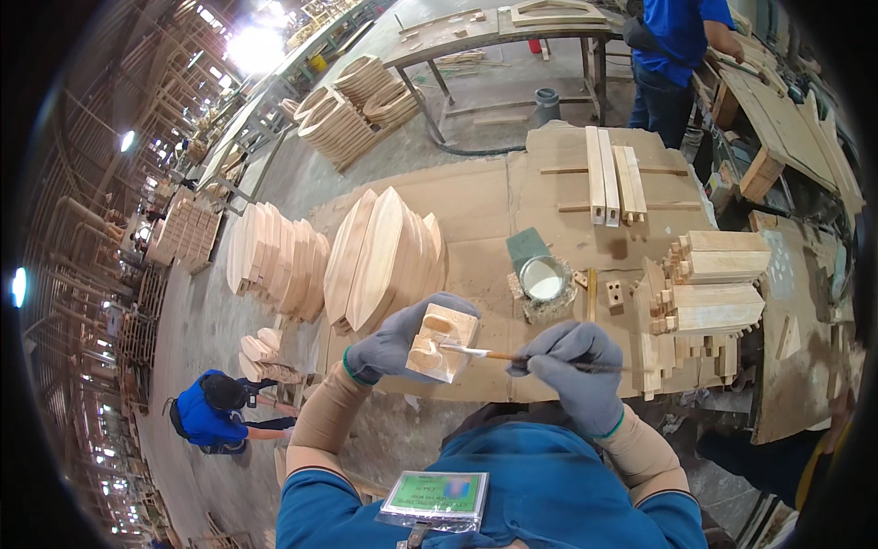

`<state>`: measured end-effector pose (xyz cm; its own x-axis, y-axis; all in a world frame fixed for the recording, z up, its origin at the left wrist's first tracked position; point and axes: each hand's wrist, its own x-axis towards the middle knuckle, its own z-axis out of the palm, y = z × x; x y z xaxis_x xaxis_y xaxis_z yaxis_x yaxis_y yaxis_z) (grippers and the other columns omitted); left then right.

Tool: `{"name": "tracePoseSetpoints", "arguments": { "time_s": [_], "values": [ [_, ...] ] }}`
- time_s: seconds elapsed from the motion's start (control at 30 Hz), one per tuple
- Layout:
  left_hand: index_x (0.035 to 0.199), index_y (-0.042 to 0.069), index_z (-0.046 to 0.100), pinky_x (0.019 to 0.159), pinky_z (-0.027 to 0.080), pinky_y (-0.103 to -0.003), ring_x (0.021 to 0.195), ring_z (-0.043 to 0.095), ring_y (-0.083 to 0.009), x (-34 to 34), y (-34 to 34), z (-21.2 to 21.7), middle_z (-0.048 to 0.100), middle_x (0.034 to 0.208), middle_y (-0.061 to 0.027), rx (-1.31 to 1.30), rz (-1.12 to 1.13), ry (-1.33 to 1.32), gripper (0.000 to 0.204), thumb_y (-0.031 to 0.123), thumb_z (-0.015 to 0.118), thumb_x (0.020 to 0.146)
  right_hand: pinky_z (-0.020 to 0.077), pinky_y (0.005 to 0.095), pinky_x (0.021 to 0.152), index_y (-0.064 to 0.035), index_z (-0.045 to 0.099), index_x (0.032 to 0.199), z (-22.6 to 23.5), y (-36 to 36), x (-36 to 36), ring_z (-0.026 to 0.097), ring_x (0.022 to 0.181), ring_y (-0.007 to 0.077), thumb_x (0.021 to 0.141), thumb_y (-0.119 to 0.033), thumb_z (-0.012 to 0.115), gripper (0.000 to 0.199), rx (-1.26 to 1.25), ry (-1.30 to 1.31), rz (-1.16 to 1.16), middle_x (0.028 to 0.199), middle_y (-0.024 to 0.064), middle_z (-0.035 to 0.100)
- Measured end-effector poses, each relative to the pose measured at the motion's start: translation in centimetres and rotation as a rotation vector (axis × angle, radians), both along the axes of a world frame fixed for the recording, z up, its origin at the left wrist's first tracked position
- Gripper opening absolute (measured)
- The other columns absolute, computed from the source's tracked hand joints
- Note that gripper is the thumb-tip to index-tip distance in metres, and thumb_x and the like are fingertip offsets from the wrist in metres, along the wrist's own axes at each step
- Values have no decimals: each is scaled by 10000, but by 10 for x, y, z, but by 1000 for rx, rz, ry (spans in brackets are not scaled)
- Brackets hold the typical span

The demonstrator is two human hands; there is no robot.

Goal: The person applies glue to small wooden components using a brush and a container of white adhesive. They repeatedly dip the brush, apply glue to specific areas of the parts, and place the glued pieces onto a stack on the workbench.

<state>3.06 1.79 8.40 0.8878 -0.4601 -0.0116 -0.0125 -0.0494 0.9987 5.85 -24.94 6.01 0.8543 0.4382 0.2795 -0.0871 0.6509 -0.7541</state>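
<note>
My left hand (395, 340), in a grey glove, grips a small pale wooden block (443, 342) with slots cut in its face, held above the near edge of the cardboard-covered workbench (485, 210). Also gloved in grey, my right hand (578, 371) holds a thin brush (498, 355). The brush's white tip touches the block's face. Just beyond the hands stands a round tin of white glue (544, 279).
Stacks of shaped wooden panels (380, 256) lean at the bench's left. Slotted wooden pieces (713, 293) are piled at the right, long slats (613, 174) farther back. A person in blue stands at the far bench (677, 55); another crouches on the floor (215, 412).
</note>
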Motion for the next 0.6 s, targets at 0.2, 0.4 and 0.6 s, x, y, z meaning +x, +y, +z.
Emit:
{"name": "tracePoseSetpoints", "arguments": {
  "time_s": [0.2, 0.4, 0.6],
  "values": [
    [1289, 24, 500, 1058, 343, -367, 1224, 466, -232, -3, 5, 4, 513, 1289, -115, 85, -34, -113, 701, 161, 832, 686, 604, 376, 724, -4, 461, 751, 15, 1, 4, 675, 778, 245, 806, 127, 567, 177, -45, 82, -17, 867, 192, 610],
    [1288, 33, 509, 1113, 287, -402, 1263, 449, -247, -9, 0, 9, 520, 1285, -111, 204, -5, -306, 700, 157, 836, 681, 583, 324, 760, -9, 480, 773, 15, 12, -2, 671, 836, 205, 821, 112, 617, 189, -10, 33, -41, 909, 173, 626],
    [1283, 42, 517, 1138, 248, -439, 1275, 441, -262, -15, 1, 6, 536, 1277, -106, 188, 27, -296, 727, 204, 850, 658, 582, 309, 702, -37, 534, 770, 5, 24, -5, 667, 790, 200, 777, 122, 674, 212, -182, -486, -117, 934, 116, 604]
  ]
}}
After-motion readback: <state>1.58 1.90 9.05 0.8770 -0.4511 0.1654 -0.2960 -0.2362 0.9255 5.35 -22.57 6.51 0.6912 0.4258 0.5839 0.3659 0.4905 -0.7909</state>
